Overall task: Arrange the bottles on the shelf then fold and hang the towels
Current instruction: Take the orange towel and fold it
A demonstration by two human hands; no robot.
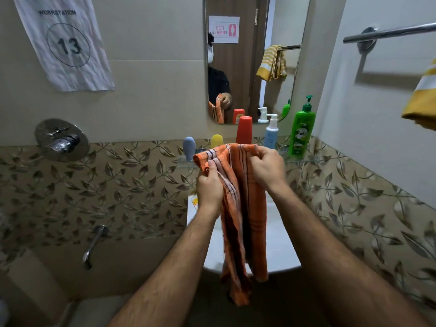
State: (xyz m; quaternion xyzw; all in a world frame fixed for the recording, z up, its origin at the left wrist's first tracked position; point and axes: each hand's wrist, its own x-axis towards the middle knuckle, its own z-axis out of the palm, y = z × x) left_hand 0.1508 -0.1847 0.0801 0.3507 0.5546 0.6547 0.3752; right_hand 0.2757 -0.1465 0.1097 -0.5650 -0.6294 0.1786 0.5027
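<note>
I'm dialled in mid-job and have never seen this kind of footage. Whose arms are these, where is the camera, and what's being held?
There is no machine: one camera on a person's head looks down at their two bare arms. The left hand and right hand both grip the top of an orange striped towel, which hangs down over a white basin. Behind it, a glass shelf carries five bottles, among them a red bottle and a green pump bottle. A yellow striped towel already hangs at the right, below the towel rail.

bathroom | mirror [254, 57] over basin [278, 244] | wall tap [93, 246] | towel rail [389, 33]
</note>
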